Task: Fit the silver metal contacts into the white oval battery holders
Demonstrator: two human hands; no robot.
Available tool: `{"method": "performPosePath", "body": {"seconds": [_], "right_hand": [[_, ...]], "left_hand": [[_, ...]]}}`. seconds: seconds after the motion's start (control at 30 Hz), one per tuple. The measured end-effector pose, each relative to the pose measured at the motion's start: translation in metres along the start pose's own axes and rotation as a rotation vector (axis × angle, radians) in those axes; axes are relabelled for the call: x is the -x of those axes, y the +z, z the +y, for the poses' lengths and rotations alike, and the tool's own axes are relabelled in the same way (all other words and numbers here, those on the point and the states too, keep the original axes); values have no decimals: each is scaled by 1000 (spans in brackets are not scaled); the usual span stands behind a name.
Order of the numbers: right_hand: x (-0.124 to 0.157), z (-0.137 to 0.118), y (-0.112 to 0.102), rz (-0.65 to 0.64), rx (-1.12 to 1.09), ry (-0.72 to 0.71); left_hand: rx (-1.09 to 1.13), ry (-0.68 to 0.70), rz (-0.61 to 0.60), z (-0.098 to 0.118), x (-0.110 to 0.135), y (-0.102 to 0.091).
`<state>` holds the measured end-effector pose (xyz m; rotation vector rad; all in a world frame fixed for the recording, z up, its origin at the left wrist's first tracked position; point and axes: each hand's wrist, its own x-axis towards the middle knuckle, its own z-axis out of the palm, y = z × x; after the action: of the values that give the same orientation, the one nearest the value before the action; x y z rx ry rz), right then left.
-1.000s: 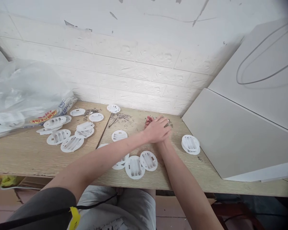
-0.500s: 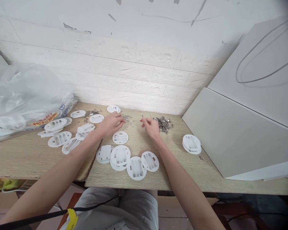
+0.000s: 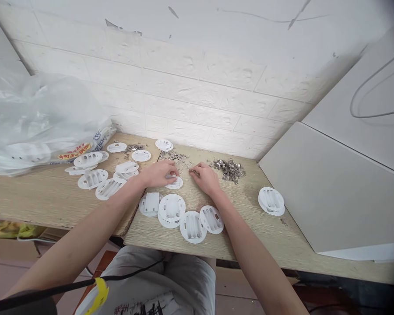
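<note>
My left hand (image 3: 159,172) rests with curled fingers on a round white plastic battery holder (image 3: 175,183) in the middle of the wooden table (image 3: 42,205). My right hand (image 3: 206,177) is beside it, fingers pinched on a small thin metal piece pointing towards the holder. A pile of small metal contacts (image 3: 229,168) lies just right of my right hand. Several more white battery holders (image 3: 192,225) lie in front of my hands near the table's edge.
A clear plastic bag (image 3: 36,127) with more white parts sits at the left, with several holders (image 3: 93,178) spread beside it. A stack of holders (image 3: 271,201) lies at the right. A large white board (image 3: 335,192) leans at the right. A brick wall stands behind.
My hands were crossed over the metal pile a second ago. The left hand has swung back left onto the centre holder, and the right hand has drawn in beside it with a small piece.
</note>
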<state>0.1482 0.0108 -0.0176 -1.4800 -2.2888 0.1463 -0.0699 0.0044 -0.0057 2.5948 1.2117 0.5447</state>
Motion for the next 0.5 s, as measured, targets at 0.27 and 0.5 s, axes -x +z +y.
{"method": "performPosePath", "body": {"seconds": [0.27,0.5], "right_hand": [[-2,0,5,81,62,-85],[-15,1,21,24,9,-243]], "left_hand": [[-73,-50,-46,3,-2,1],[-43,-32,-20,0,-3,3]]}}
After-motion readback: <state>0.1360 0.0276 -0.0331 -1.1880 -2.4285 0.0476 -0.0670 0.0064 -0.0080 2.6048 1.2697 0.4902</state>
